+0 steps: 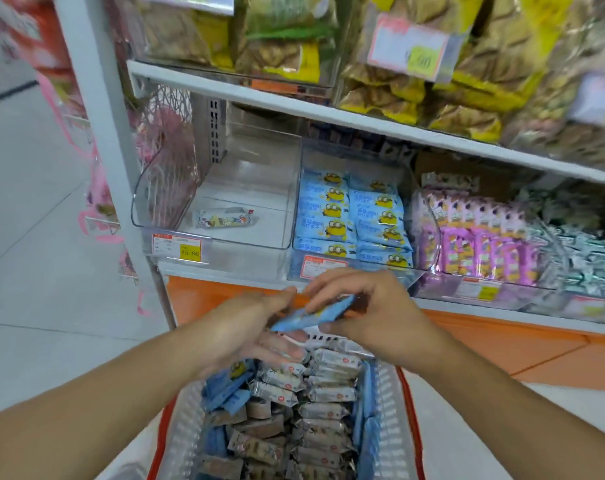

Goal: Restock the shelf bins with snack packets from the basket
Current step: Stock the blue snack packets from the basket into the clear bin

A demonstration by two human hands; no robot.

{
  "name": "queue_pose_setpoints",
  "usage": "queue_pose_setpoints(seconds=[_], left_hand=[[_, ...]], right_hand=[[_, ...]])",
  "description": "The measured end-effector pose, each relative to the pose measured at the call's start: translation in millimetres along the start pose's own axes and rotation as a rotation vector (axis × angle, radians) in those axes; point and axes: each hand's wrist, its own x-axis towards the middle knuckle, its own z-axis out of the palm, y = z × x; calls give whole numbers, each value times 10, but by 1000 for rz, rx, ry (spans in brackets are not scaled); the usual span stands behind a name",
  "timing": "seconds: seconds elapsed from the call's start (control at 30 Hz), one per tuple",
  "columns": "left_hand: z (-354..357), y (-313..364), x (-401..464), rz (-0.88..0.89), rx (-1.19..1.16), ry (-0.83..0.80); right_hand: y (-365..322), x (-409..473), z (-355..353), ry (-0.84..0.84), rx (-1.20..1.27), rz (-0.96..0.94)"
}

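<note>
Here the right hand (359,306) pinches a blue packet (314,315) (blurred) over the open-fingered left hand (256,327).

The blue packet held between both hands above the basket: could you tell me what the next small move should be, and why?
Probably lift the blue packet forward into the bin of matching blue packets straight ahead. The right hand pinches it while the left hand supports it, and its wrapper looks the same colour as that bin's stock.
</note>
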Motion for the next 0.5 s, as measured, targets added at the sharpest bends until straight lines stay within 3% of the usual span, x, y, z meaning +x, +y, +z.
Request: queue_pose_setpoints(seconds=[0.1,0.3,0.5], left_hand=[[191,374,-149,154,-220,-2],[393,859,-154,341,-265,243],[450,1022,8,418,-173,285]], right_hand=[[-135,-75,-317,32,25,-45],[-142,-99,-785,-49,-68,-64],[40,218,-826,271,-276,-49]])
